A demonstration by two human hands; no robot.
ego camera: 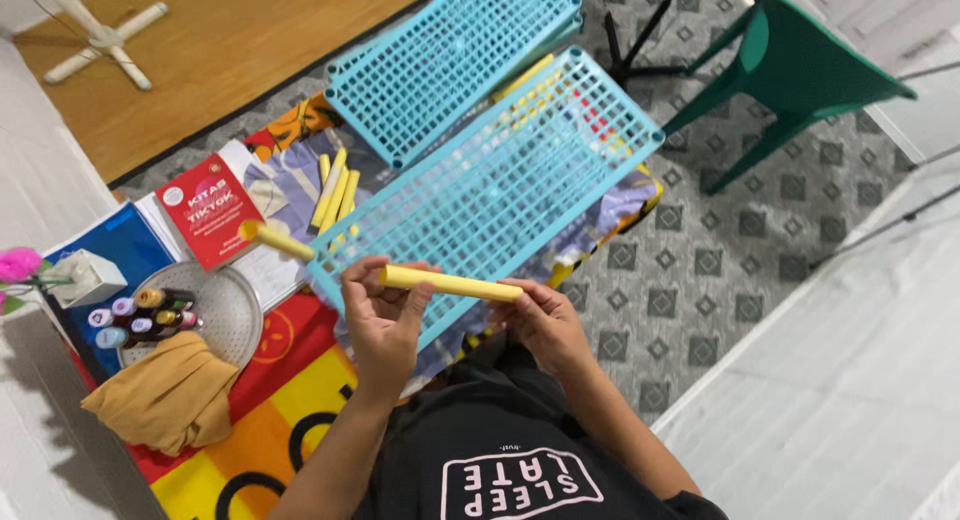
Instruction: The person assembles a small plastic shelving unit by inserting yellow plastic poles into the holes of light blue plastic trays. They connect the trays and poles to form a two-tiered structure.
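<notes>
Both my hands hold one yellow plastic tube [455,284] level in front of me. My left hand [383,315] grips its left end and my right hand [545,325] pinches its right end. Just beyond the tube lies a light blue grid shelf panel [500,185], tilted across a colourful cloth. A second yellow tube [275,240] stands plugged into the panel's near left corner. Several more yellow tubes [335,192] lie loose on the cloth to the left of the panel. Another blue grid panel [450,55] lies farther away.
A red book [208,210], a round metal tray [232,315] with small bottles [140,315], a mustard cloth [170,395] and a blue folder [110,245] sit at the left. A green plastic chair [795,70] stands on the patterned grey floor at the far right.
</notes>
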